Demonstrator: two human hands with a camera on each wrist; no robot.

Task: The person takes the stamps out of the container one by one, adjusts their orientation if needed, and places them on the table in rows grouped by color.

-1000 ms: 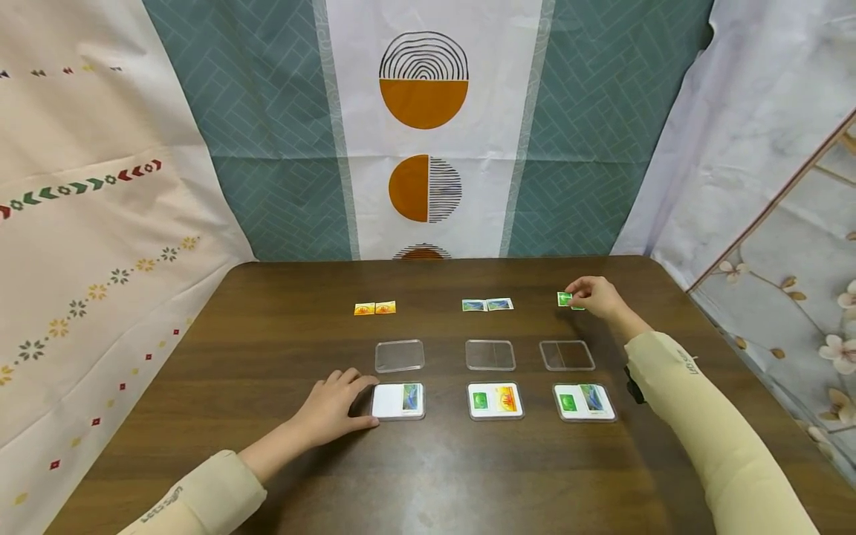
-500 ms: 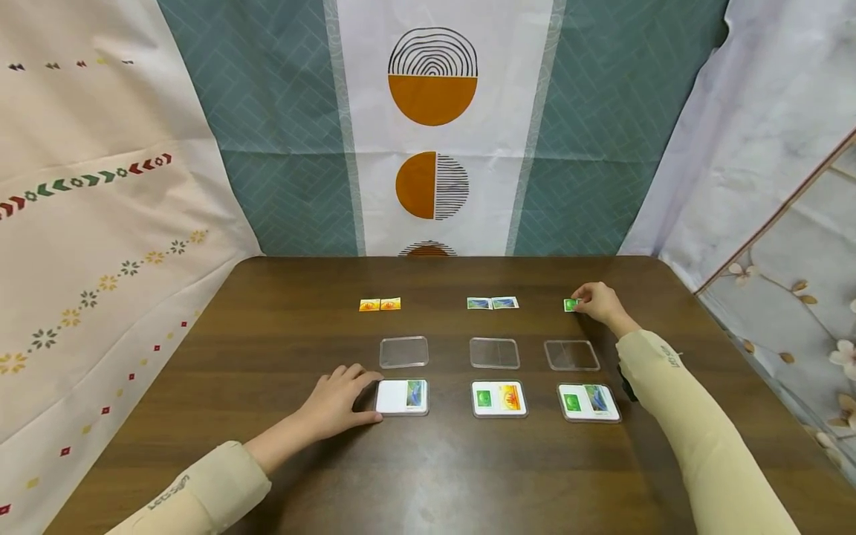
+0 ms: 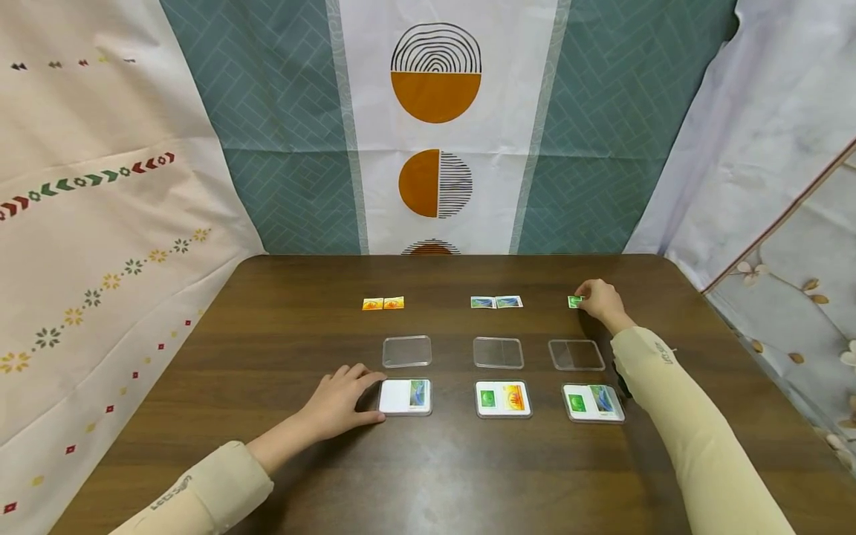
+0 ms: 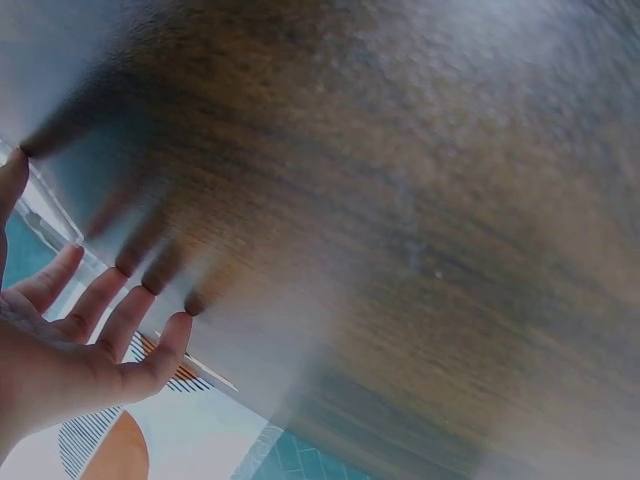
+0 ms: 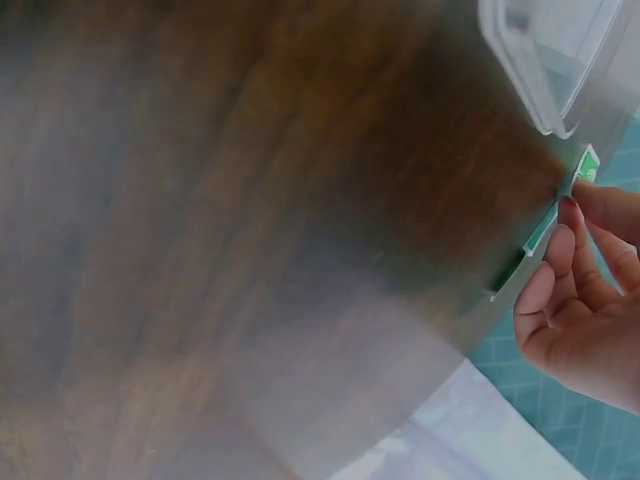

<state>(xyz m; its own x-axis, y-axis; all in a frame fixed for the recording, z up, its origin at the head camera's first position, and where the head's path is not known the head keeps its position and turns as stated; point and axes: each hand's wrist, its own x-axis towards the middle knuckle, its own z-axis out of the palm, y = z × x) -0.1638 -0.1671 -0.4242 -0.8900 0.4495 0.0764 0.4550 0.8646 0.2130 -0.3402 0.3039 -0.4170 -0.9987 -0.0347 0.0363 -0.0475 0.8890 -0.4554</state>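
In the head view, my left hand rests at the left side of a clear case that holds a white card with one blue-green stamp on its right. Thumb and index finger sit at its two left corners, the other fingers spread and relaxed on the table. At the back right, my right hand pinches a small green stamp between thumb and fingertips. The right wrist view shows a green stamp at the thumb tip and a second green edge beside the fingertips.
Two orange stamps and two blue stamps lie at the back. Clear lids form a row before them. Two more cases, middle and right, each hold a card with two stamps.
My right hand has shifted slightly over the green stamps; two showed earlier, one shows now in the head view. My left hand stays at the case. The head view has shifted slightly.
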